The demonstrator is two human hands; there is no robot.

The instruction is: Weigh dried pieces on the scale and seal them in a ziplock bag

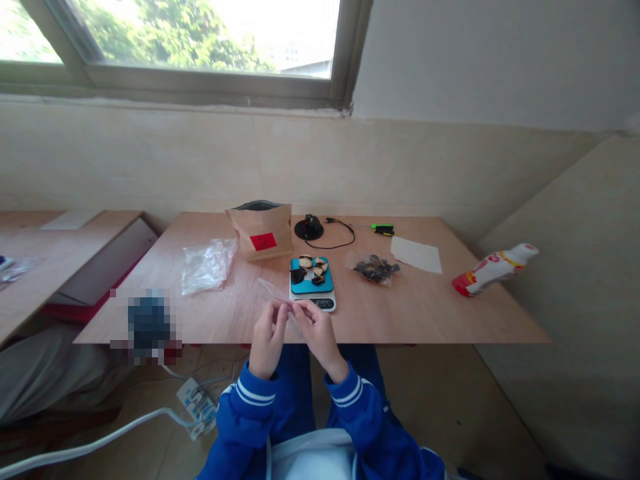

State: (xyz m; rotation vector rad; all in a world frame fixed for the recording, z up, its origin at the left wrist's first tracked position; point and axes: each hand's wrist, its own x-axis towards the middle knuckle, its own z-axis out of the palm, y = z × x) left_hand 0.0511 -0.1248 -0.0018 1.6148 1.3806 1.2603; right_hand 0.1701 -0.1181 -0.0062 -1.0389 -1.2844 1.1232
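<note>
Between my two hands, near the front edge of the table, is a clear plastic bag [271, 289]. My left hand [270, 337] pinches it from the left, thumb against fingers. From the right, my right hand [317, 333] pinches it too, its fingertips close to those of the left. Just beyond my hands stands a kitchen scale [326, 305] with a blue top. Several dark and pale dried slices [306, 263], perhaps mushroom, lie on it. My fingers partly cover the scale's front left corner.
Behind the scale stands an open brown paper pouch [260, 230] with a red label. Clear plastic bags [207, 267] lie left; a bag of dark dried pieces [376, 269], white paper [417, 255] and a tilted bottle [493, 270] lie right. A black stand [309, 229] trails a cable.
</note>
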